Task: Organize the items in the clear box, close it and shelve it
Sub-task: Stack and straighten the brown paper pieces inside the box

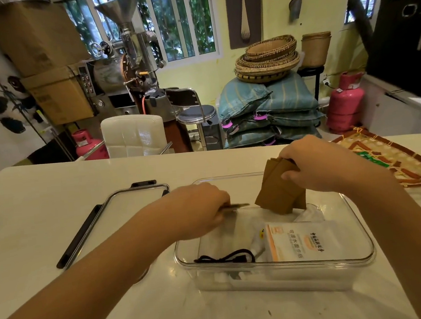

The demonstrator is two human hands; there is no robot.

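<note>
Over the open clear box (362,255) near me on the table, my right hand (315,167) pinches thin, light, bendable brown packets (279,191) by their top edge, while my left hand (199,212) closes on something slim, blurred.

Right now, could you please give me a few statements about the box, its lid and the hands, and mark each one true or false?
1. The lid is clipped onto the box. False: it lies on the table, left of the box.
2. The right hand holds brown packets over the box. True.
3. A black cable lies inside the box. True.
4. The left hand rests flat on the lid. False: it reaches into the box, pinching something thin.
</note>
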